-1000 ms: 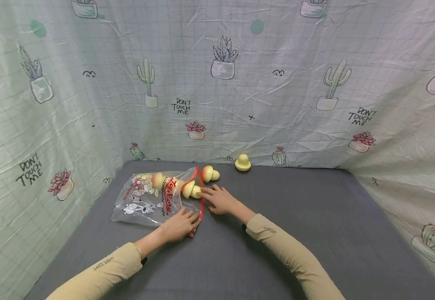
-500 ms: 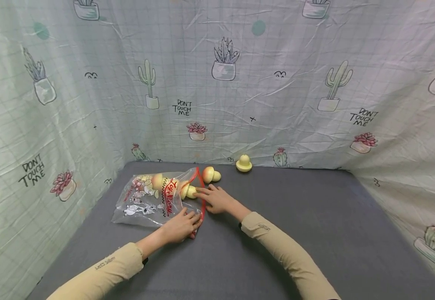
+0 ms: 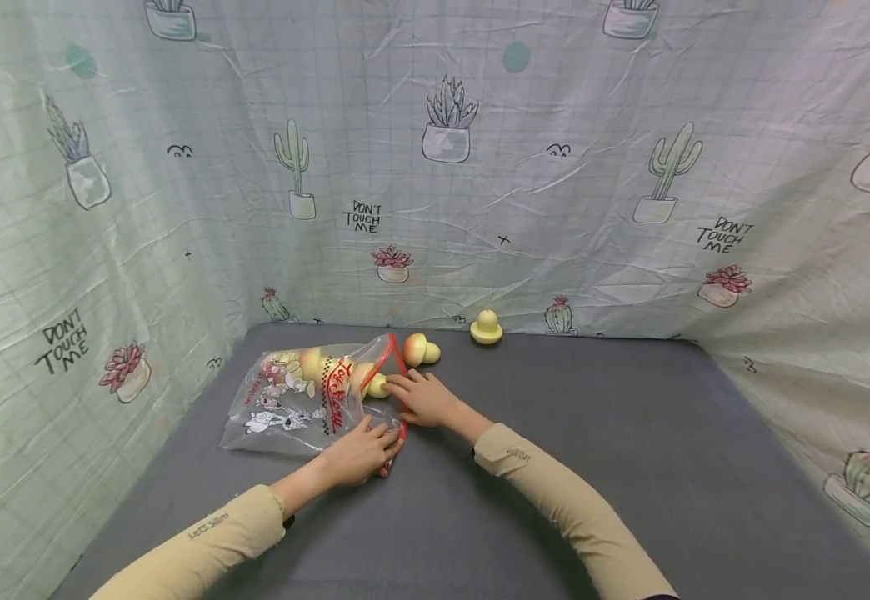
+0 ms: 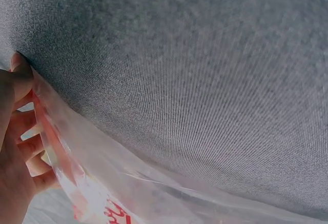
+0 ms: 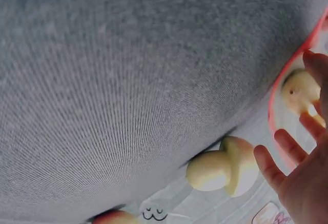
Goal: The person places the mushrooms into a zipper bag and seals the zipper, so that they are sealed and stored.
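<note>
A clear zip bag (image 3: 243,432) with red print and a red-edged mouth lies on the left of the table. Several yellow toy mushrooms (image 3: 311,363) show through its plastic. My left hand (image 3: 360,456) holds the near corner of the mouth; in the left wrist view its thumb and fingers (image 4: 32,149) are at the red edge. At the opening, my right hand (image 3: 429,402) touches the stem of a toy mushroom (image 3: 378,386) with extended fingers. That mushroom's cap lies inside the bag. In the right wrist view the same mushroom (image 5: 301,88) sits within the red rim.
Just outside the mouth, a toy mushroom (image 3: 421,350) lies on its side. Farther right, another toy mushroom (image 3: 486,327) stands cap-down near the back edge. A cactus-print curtain (image 3: 510,192) encloses the dark grey table (image 3: 600,442) at the back and sides.
My right hand has moved left and pushed the toy mushroom deeper into the bag's mouth. The left hand stays at the bag's near corner.
</note>
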{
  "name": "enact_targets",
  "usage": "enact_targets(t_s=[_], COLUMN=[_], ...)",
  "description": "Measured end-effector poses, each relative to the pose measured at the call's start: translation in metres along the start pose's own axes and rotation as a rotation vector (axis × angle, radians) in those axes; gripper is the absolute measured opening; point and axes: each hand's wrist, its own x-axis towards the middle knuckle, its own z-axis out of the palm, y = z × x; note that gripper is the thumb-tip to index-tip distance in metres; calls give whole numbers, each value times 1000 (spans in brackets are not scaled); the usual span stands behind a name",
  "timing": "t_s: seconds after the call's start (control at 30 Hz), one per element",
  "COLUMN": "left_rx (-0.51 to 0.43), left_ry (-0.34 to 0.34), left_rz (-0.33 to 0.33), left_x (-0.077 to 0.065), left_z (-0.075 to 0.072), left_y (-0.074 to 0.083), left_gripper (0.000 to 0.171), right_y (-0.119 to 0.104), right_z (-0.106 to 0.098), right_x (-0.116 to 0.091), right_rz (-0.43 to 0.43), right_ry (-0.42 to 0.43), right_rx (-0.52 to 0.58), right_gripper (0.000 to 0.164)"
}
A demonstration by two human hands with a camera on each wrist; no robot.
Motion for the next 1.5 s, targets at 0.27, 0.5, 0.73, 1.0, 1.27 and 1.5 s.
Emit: enact_targets(t_s=[0.27, 0.5, 0.73, 1.0, 1.27, 1.5], left_rx=[-66, -103, -152, -150, -121, -126], left_ry=[42, 110, 156, 236, 183, 142], left_rz=[-26, -38, -37, -9, 35, 0], left_x=[-2, -7, -12, -14, -16, -15], left_z=[2, 5, 2, -1, 1, -2], left_y=[2, -2, -13, -21, -19, -12], left_gripper=[49, 48, 44, 37, 36, 35], right_y=[-5, -8, -8, -7, -5, -3], right_z=[4, 3, 3, -1, -6, 0], right_x=[-1, 1, 3, 7, 11, 12], right_rz=[35, 35, 22, -26, -39, -18], right_ry=[-4, 18, 24, -8, -95, -140], right_rx=[-79, -63, -39, -72, -16, 44], right_gripper=[66, 65, 66, 68, 70, 68])
